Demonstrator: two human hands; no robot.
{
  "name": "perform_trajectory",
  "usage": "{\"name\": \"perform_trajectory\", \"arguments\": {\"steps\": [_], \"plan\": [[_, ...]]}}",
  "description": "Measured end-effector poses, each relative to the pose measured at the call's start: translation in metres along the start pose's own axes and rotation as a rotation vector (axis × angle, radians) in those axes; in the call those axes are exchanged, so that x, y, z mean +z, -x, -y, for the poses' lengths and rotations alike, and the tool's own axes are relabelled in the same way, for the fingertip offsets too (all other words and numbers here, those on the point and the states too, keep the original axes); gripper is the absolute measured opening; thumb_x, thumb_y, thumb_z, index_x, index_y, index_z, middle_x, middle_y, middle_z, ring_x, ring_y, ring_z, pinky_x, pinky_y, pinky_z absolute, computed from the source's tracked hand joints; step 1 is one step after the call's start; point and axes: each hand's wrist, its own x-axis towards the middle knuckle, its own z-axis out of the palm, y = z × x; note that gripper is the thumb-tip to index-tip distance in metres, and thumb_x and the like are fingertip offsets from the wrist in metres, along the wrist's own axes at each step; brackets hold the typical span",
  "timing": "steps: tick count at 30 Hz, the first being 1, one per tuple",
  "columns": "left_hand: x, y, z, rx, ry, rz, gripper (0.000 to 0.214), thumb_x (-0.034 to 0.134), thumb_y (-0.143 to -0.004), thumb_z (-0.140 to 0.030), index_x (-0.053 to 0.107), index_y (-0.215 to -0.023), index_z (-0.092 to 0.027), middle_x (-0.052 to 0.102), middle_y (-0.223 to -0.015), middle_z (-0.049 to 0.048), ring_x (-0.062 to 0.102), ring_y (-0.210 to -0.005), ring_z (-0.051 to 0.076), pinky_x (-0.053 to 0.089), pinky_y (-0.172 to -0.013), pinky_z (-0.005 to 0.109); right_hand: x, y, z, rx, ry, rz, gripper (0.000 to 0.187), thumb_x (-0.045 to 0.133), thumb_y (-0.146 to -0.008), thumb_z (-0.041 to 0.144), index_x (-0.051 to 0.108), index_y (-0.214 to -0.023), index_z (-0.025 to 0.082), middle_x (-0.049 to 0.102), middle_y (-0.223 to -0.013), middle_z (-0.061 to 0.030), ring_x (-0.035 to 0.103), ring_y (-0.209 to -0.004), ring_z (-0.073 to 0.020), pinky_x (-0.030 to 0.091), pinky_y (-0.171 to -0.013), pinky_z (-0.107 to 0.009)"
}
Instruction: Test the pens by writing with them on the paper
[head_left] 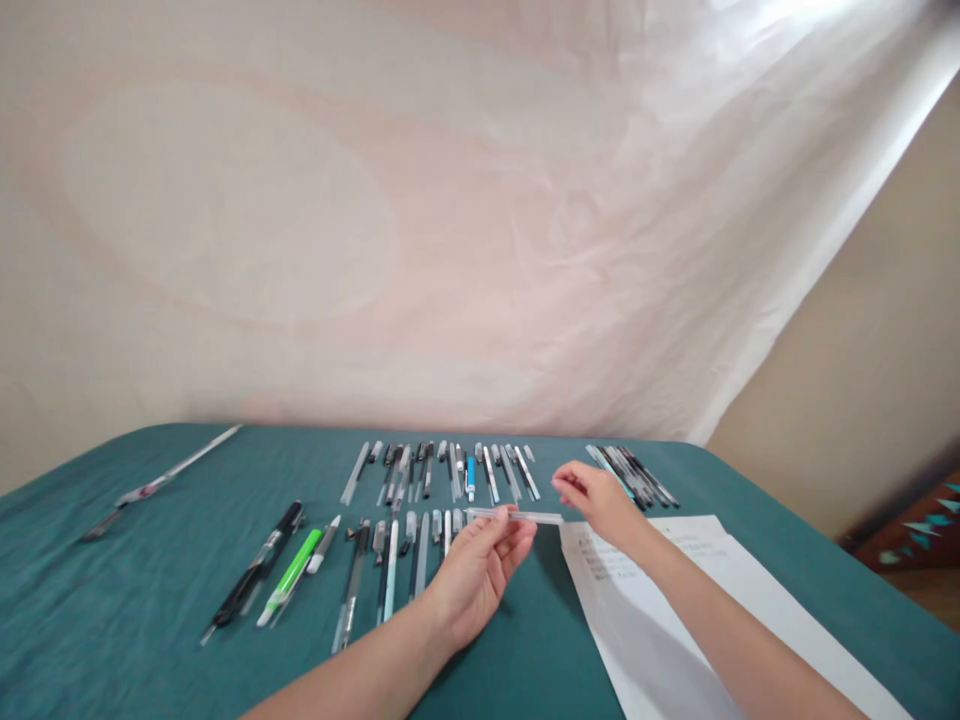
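Between its thumb and fingers, my left hand (484, 570) pinches a clear pen barrel (536, 517), held nearly level above the table. To the right, my right hand (596, 500) hovers over the top of a written sheet (637, 570), apart from the barrel. Its thumb and fingertips are closed together; whatever they hold, if anything, is too small to see. Just left of my left hand lies a near row of pens and loose caps (394, 565), partly covered by the hand.
A far row of pens and caps (450, 470) lies at the back. A bundle of dark pens or refills (637, 475) is at the back right. On the left are a green pen (292, 575), black pens (259, 565) and a long thin stick (180, 467). Green cloth (150, 620) covers the table.
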Motion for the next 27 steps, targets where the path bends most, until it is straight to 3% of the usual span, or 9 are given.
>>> {"name": "perform_trajectory", "arguments": {"steps": [3, 8, 15, 27], "plan": [[0.001, 0.000, 0.001, 0.024, 0.009, -0.026, 0.010, 0.054, -0.082, -0.015, 0.055, -0.091, -0.010, 0.065, -0.082, 0.0105, 0.064, -0.075, 0.012, 0.053, -0.072, 0.019, -0.014, 0.026, 0.018, 0.039, -0.374, 0.052, 0.018, 0.045, -0.083, 0.031, 0.056, -0.089, 0.018, 0.062, -0.075, -0.0016, 0.059, -0.069, -0.0140, 0.046, -0.063, -0.024], [0.002, 0.001, 0.002, 0.046, 0.010, -0.062, 0.007, 0.054, -0.081, -0.014, 0.056, -0.087, -0.010, 0.065, -0.080, 0.0095, 0.065, -0.075, 0.013, 0.053, -0.071, 0.020, -0.024, 0.053, 0.036, 0.089, -0.560, 0.038, 0.017, 0.052, -0.080, 0.028, 0.057, -0.093, 0.018, 0.062, -0.080, -0.0019, 0.059, -0.074, -0.0140, 0.046, -0.068, -0.025], [0.002, 0.001, 0.003, 0.041, -0.018, -0.037, 0.010, 0.055, -0.081, -0.015, 0.055, -0.090, -0.011, 0.065, -0.080, 0.0091, 0.065, -0.075, 0.013, 0.053, -0.071, 0.020, -0.025, 0.057, 0.050, -0.008, -0.475, -0.103, 0.013, 0.051, -0.079, 0.025, 0.061, -0.085, 0.018, 0.059, -0.088, -0.0042, 0.057, -0.078, -0.0146, 0.046, -0.071, -0.026], [0.003, 0.003, 0.004, 0.051, -0.047, -0.042, 0.008, 0.054, -0.082, -0.016, 0.055, -0.088, -0.011, 0.064, -0.079, 0.0082, 0.064, -0.076, 0.012, 0.053, -0.070, 0.019, -0.020, 0.060, 0.055, -0.076, -0.305, -0.171, 0.017, 0.048, -0.081, 0.026, 0.064, -0.085, 0.022, 0.061, -0.090, -0.0063, 0.057, -0.083, -0.0183, 0.047, -0.074, -0.030]]}}
